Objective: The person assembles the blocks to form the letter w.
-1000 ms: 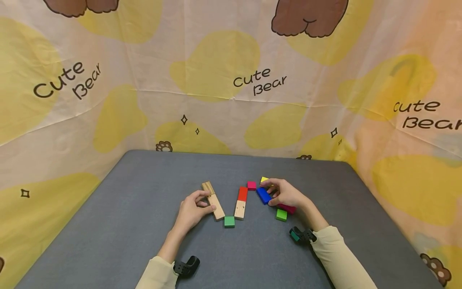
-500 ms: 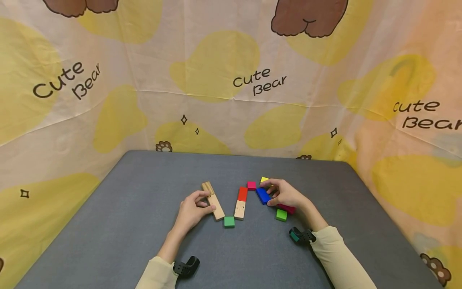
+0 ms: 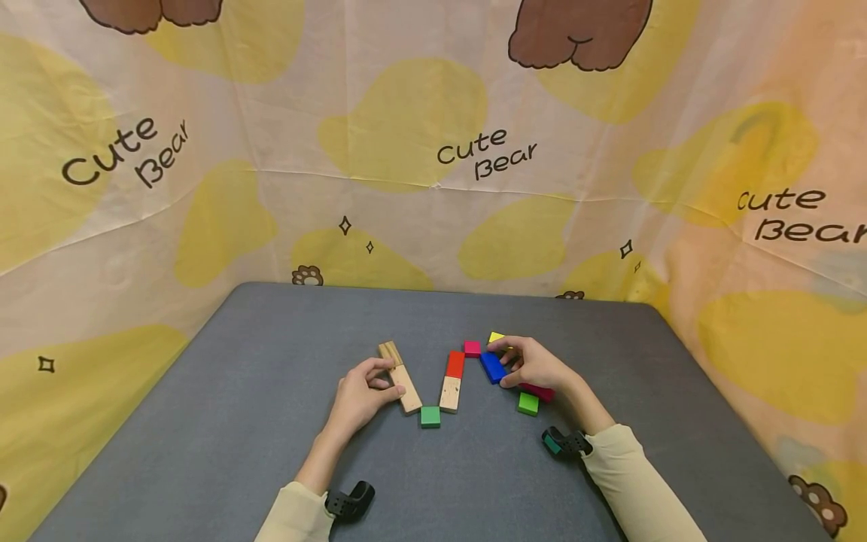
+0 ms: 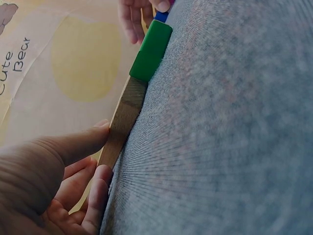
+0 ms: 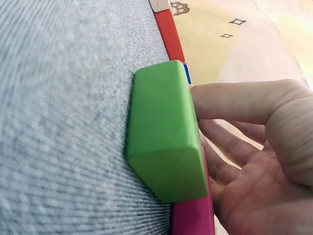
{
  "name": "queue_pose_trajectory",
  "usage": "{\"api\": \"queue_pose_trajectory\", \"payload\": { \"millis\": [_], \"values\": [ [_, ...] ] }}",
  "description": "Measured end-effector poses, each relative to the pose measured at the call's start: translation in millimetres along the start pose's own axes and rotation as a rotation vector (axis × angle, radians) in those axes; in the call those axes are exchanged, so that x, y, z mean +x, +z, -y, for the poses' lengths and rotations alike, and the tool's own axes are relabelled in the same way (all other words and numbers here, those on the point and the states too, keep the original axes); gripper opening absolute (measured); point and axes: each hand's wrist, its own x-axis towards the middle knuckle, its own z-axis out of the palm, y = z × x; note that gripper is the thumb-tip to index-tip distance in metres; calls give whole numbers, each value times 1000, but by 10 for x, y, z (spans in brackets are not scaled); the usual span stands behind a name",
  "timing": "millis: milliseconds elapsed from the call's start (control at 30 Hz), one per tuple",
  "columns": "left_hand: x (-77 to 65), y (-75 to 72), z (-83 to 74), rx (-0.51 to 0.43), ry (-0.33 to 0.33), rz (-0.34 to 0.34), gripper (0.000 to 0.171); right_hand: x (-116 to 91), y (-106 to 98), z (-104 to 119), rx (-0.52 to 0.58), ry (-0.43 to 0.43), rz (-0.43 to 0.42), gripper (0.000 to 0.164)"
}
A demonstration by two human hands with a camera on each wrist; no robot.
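Observation:
My left hand (image 3: 359,391) pinches a plain wooden block (image 3: 409,395) between thumb and fingers; a grooved wooden block (image 3: 390,351) continues from its far end. At the near end sits a green block (image 3: 430,417), with another wooden block (image 3: 450,394) rising from its right side. Beyond that come a red block (image 3: 456,364) and a pinkish-red block (image 3: 472,348), together tracing a zigzag. My right hand (image 3: 538,361) holds a blue block (image 3: 494,368) slanting down from the pinkish-red one. In the right wrist view, a light green block (image 5: 164,112) partly hides the fingers.
Behind the right fingers lies a partly covered yellow block (image 3: 496,337). A magenta block (image 3: 539,391) is under the right hand, close to the light green block. The grey table (image 3: 203,452) ends at a printed cloth backdrop (image 3: 406,226).
The blue block and the right thumb have shifted very slightly left, toward the pinkish-red block. The left hand and the other blocks look the same.

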Motion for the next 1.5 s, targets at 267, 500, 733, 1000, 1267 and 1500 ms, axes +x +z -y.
{"api": "queue_pose_trajectory", "payload": {
  "millis": [267, 500, 733, 1000, 1267, 1500],
  "values": [
    [-13, 0, 22, -7, -11, 3, 46, 20, 12, -81, 1, -7, 2, 65],
    [-33, 5, 58, -1, -16, 0, 45, 16, 33, -78, -2, -7, 7, 63],
    [-28, 16, 85, -7, -22, 3, 45, 5, 28, -87, -2, -13, 12, 64],
    [45, -6, 50, -19, -6, -6, 46, -40, -105, -96, 24, -54, -93, 58],
    [33, 2, 46, -21, -27, 9, 47, -487, -142, -161, -9, 22, -284, 44],
    [25, 4, 30, -17, -30, 8, 48, -874, -59, -177, 7, 68, -389, 39]
  ]
}}
